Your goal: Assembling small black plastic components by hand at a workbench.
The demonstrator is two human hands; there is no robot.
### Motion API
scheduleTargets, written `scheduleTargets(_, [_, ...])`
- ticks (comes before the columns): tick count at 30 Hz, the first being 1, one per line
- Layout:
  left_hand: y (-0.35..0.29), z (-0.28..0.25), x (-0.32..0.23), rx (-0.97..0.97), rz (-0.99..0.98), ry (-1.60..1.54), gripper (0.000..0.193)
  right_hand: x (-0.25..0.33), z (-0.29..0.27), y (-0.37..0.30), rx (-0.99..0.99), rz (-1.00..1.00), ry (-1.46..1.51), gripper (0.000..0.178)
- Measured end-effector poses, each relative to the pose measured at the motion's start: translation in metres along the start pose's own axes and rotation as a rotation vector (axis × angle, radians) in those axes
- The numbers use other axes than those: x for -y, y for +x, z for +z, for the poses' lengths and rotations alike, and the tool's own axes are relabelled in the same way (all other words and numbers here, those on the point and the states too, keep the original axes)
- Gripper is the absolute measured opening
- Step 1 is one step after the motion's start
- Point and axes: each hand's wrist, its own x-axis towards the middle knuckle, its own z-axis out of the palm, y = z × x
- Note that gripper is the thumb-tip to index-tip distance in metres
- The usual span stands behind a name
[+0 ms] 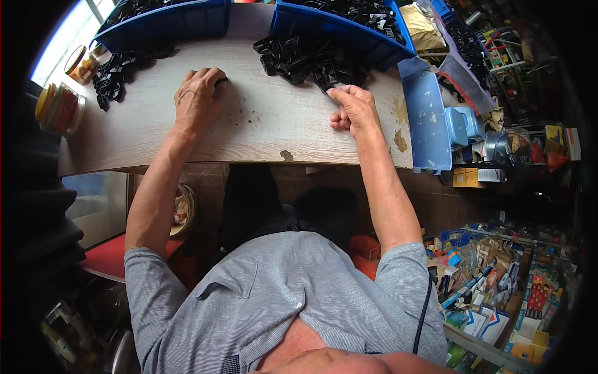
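On the pale wood-grain table (261, 131), my left hand (198, 100) is curled, with a small black plastic part (222, 80) showing at its fingertips. Most of that part is hidden by the fingers. My right hand (356, 109) reaches the near edge of a heap of black plastic parts (299, 62). Its thumb and forefinger are pinched at one black piece, and the other fingers are folded in. A smaller scatter of black parts (115, 78) lies to the left of my left hand.
Two blue bins, one at the back left (165, 28) and one at the back right (342, 34), hold more black parts. Lidded jars (60, 109) stand at the left edge. A light blue plastic tray (427, 118) borders the right edge. Packed shelves (498, 287) fill the lower right.
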Motion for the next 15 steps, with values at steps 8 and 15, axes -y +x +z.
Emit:
scheduleTargets(8, [-0.030, -0.013, -0.011, -0.014, 0.171, 0.167, 0.052, 0.000, 0.000, -0.024, 0.108, 0.039, -0.095, 0.031])
scheduleTargets(15, [-0.032, -0.008, -0.022, -0.145, 0.082, -0.125, 0.022, -0.002, 0.002, -0.034, 0.157, -0.049, -0.202, 0.053])
